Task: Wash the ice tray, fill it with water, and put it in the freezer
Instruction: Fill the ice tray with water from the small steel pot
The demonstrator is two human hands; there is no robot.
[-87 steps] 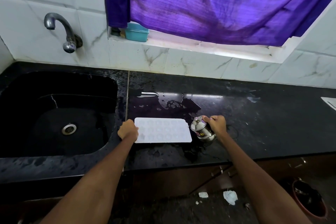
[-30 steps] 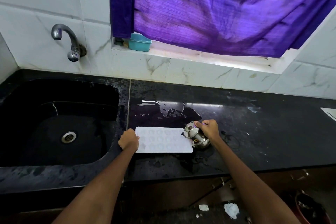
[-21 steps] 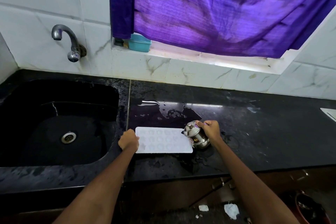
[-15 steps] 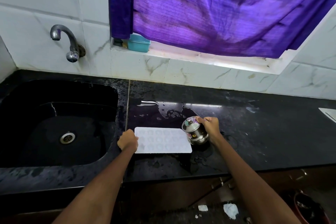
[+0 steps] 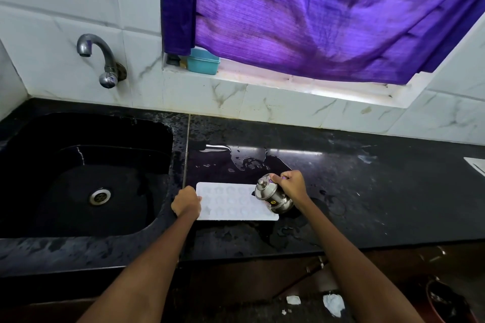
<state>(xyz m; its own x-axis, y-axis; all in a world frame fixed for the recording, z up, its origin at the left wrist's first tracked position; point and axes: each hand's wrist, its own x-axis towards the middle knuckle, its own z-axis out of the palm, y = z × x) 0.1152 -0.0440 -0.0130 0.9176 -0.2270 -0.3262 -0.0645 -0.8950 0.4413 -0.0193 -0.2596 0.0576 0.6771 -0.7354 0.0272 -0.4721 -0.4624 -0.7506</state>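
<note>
Black stone table (image 5: 367, 191), wet, with sink (image 5: 86, 176) at left. White ice tray (image 5: 231, 202) flat on table just right of sink. Left hand (image 5: 186, 203) gripping tray's left edge. Right hand (image 5: 291, 186) clamped on small steel pot (image 5: 271, 194), tilted over tray's right end.

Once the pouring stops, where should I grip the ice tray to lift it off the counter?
Take the ice tray by its two short ends, from the sides, and keep it level. It is flat and wide with shallow open cells. The left hand already holds the left end; the right end lies under the tilted steel pot.
</note>
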